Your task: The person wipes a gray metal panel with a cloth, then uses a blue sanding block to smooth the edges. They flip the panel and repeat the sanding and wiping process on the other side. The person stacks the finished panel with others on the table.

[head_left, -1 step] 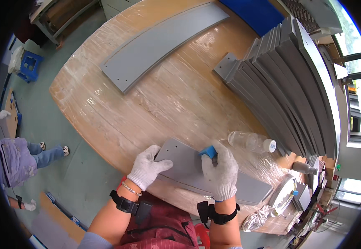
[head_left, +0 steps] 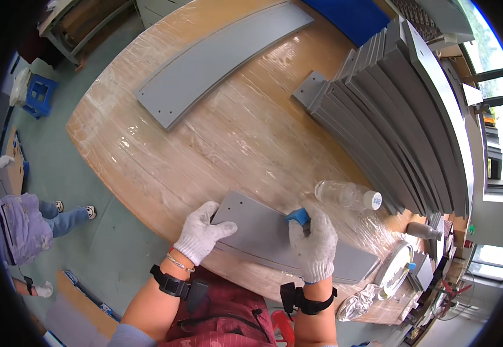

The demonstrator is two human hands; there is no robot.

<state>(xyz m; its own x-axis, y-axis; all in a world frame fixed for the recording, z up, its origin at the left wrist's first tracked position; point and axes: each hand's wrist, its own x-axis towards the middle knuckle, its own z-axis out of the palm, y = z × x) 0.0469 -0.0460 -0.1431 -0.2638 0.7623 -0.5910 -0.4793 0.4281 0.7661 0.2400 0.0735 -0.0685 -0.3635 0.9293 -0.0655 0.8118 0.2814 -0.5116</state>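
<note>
A grey board (head_left: 257, 222) with small holes near its left end lies at the near edge of the table. My left hand (head_left: 202, 231), in a white knit glove, grips that left end, thumb on the upper face; its other fingers are partly hidden. Over the middle of the board, my gloved right hand (head_left: 314, 243) pinches a small blue block (head_left: 299, 216), possibly a sponge, against or just above the surface. A clear bottle (head_left: 347, 195) with a white cap lies just beyond the right hand.
Another grey curved board (head_left: 216, 63) lies across the table's far side. At right stands a tall stack of grey boards (head_left: 378, 110). A white round tub lid (head_left: 395, 269) and a crumpled white cloth (head_left: 356, 303) sit near right. Another person (head_left: 26, 225) stands at left.
My right hand has slid a little to the right along the board with the blue block. The left hand keeps its grip on the end. The whole view has shifted slightly.
</note>
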